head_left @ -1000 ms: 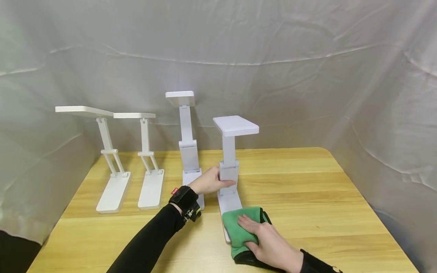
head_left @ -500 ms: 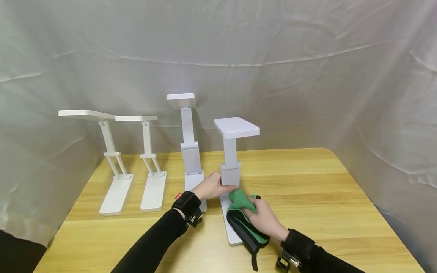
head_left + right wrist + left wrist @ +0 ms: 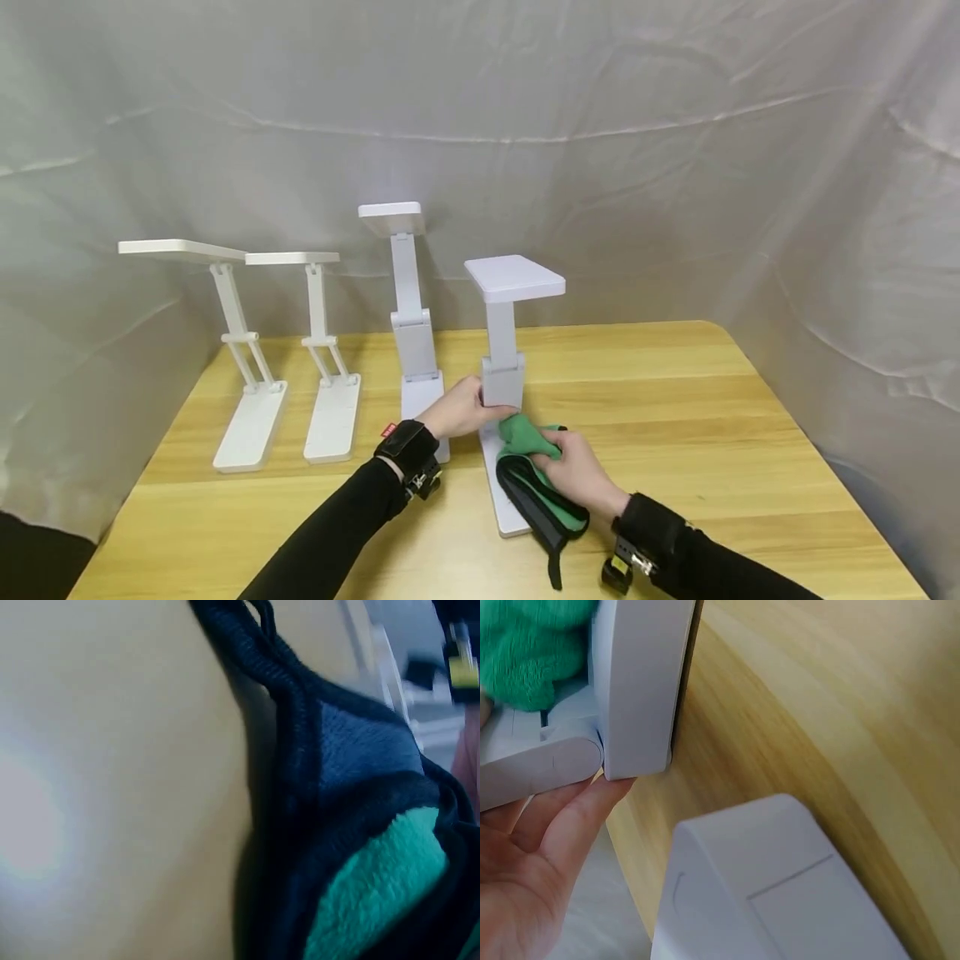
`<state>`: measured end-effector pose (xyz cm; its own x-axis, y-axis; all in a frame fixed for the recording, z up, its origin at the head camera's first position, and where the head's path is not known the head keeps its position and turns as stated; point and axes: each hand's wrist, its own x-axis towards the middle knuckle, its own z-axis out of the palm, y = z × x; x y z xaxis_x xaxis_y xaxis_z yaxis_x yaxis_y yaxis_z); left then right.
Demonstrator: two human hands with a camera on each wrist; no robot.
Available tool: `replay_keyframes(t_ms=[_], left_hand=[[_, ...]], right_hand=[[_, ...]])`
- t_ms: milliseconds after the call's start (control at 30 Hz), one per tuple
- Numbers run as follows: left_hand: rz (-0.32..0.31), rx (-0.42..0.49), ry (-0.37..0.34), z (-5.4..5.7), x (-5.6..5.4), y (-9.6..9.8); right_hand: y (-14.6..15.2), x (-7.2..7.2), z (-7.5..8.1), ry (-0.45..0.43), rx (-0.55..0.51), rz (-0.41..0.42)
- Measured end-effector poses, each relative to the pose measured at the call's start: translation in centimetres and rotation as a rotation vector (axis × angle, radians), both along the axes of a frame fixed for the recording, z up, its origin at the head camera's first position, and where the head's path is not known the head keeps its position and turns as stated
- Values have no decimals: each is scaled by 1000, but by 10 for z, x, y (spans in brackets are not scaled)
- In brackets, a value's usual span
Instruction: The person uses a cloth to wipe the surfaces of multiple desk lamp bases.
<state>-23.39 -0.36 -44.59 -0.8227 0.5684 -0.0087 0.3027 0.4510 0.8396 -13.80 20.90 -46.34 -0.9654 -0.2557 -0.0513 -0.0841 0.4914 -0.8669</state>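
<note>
A white folding desk lamp [image 3: 502,383] stands upright on the table, its flat head on top and its long base toward me. My left hand [image 3: 461,408] grips the lower part of its stem, thumb across the front. In the left wrist view, the fingers [image 3: 577,817] reach behind the hinge. My right hand [image 3: 576,475] pinches a green cloth [image 3: 525,437] with black edging, bunched against the base just below the stem. The cloth's dark edge and loop hang over the base's right side. In the right wrist view the cloth [image 3: 382,877] hides most of that hand.
A second grey-white lamp [image 3: 412,346] stands close to the left hand. Farther left are two more white lamps, one [image 3: 332,417] nearer and one [image 3: 251,425] at the table's left. The wooden table [image 3: 712,467] is bordered by a grey curtain [image 3: 645,192].
The right hand has gone from pressing the cloth flat on the base's front to pinching it bunched near the stem. The left hand has slid slightly down the stem.
</note>
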Motion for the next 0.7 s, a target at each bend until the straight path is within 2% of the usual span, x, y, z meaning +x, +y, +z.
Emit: replay_keyframes(t_ms=[33,100,200,267,333,400,600,700], left_hand=[[2,2,5,0,0,0],[11,5,6,0,1,0],[19,9,11,1,3,0],[28,9,1,1,4,-2],[35,7,-8,0,5,-3],[39,7,-14,1,6,-4],[20,19,10,-1,4,-2],[29,20,5,-1,3,-2]], right_hand=[[-1,-4,-1,15,4,-2],[-1,-2,-1,28,11,2],[3,16,-2,30,15,10],[6,29,0,1,8,25],[7,35,0,-26,3,26],[6,30,0,-37,2,11],[-4,-7,-3,-2,1,-89],[-3,-6,-5,14,14,-66]])
